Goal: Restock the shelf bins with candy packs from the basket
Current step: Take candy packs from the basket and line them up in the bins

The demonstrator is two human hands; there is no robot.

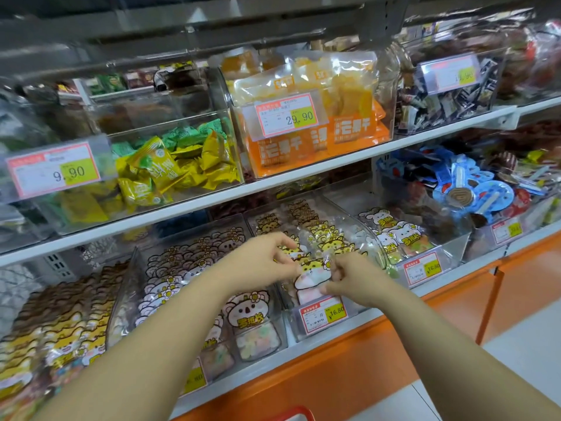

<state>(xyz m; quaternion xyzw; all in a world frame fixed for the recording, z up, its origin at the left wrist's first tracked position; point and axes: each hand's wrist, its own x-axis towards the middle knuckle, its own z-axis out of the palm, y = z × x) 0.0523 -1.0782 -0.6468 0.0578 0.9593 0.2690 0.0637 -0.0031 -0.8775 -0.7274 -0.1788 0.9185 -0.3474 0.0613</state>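
Observation:
Both my hands reach into a clear shelf bin (368, 238) on the lower shelf, filled with yellow cat-face candy packs (324, 235). My left hand (264, 262) pinches the top left of the front cat candy pack (314, 275). My right hand (349, 278) pinches the same pack at its right edge. The pack stands upright at the bin's front, above a 16.80 price tag (323, 316). A red basket rim (296, 413) shows at the bottom edge of the view; its contents are hidden.
To the left stand a bin of koala-face packs (246, 311) and another of brown and yellow packs (60, 329). A bin of white-animal packs (394, 232) is to the right. The upper shelf (303, 174) overhangs. An orange cabinet front (364, 360) lies below.

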